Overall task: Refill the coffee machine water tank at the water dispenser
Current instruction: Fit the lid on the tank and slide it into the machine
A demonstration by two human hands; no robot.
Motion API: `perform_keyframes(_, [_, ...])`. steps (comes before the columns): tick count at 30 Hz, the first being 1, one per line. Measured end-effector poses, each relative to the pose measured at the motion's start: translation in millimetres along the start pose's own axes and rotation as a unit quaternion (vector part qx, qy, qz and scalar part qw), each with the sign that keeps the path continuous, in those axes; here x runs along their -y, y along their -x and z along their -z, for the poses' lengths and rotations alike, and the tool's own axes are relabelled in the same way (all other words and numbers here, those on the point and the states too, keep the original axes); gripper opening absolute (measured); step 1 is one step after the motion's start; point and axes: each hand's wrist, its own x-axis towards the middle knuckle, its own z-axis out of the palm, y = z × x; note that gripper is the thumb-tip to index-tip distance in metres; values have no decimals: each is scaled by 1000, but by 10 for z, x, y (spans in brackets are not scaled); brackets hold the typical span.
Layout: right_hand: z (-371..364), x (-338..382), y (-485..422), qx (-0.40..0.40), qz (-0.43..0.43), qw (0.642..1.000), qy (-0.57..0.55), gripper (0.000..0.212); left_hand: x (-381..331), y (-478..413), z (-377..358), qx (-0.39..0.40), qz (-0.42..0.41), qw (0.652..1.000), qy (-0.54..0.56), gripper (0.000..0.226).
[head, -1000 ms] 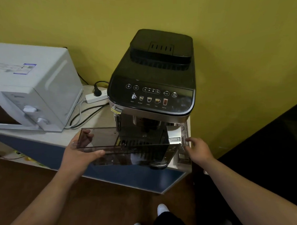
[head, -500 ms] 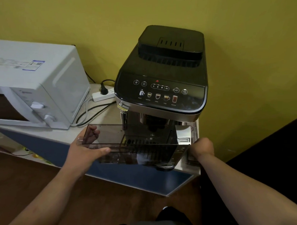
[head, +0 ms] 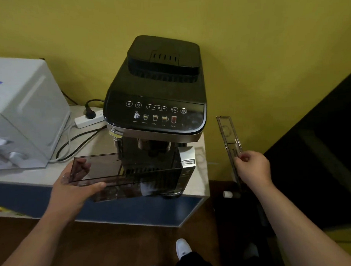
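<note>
A black coffee machine (head: 159, 89) stands on a white counter (head: 23, 176) against a yellow wall. In front of it I hold a smoky transparent water tank (head: 124, 174), long and lying sideways; my left hand (head: 75, 188) grips its left end, fingers inside and thumb on the front wall. Off the counter's right edge, my right hand (head: 251, 167) is closed on a narrow transparent tank lid (head: 229, 135), held upright. No water dispenser is in view.
A white microwave (head: 24, 110) sits at the left of the counter. A white power strip (head: 88, 119) with a black plug and cables lies between it and the machine. A dark surface (head: 320, 147) fills the right side. Brown floor and my white shoes (head: 182, 248) are below.
My right hand has moved away from the machine's right side to the right, now holding the narrow transparent lid upright. The left hand still holds the tank in front of the machine.
</note>
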Motion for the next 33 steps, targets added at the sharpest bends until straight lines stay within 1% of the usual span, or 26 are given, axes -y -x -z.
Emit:
perform_keyframes(2, [173,52,76,-12,27,1000,-3,12,-36,22,-23,4,1,1000,6,67])
perform_keyframes(4, [316,96,135,-35,59,998,-5,8,-46,34,-30,8,-3,1000,5,68])
perform_keyframes(6, [460,159,206,-55,80,995,-19,13,-37,40,-26,14,-7,1000,15,66])
perform_keyframes(8, [602,245,311,-51,100,993,-47,13,-31,41,-15,22,-10,999,22,64])
perform_keyframes(11, [730,382,479,-7,156,985,-73,10,-20,43,4,24,-3,1000,18,66])
perform_keyframes(14, [722,591,594,45,237,969,-46,12,-24,59,3,20,-1,1000,14,71])
perform_keyframes(17, [596,847,676,113,338,934,-8,24,-5,74,15,10,2,1000,18,73])
perform_keyframes(20, [408,1071,743,186,400,897,37,19,-20,118,-3,10,-4,1000,28,72])
perform_keyframes(23, [234,1274,830,236,431,870,53,15,-33,160,-14,12,6,999,30,73])
perform_keyframes(26, [82,1488,910,256,461,846,77,15,-68,204,-12,28,-20,999,1,66])
perform_keyframes(28, [1,1617,941,263,471,837,97,14,-100,241,-26,25,-32,999,-12,62])
perform_keyframes(33, [-150,1806,955,275,481,822,129,13,-74,261,-24,15,-50,999,-3,66])
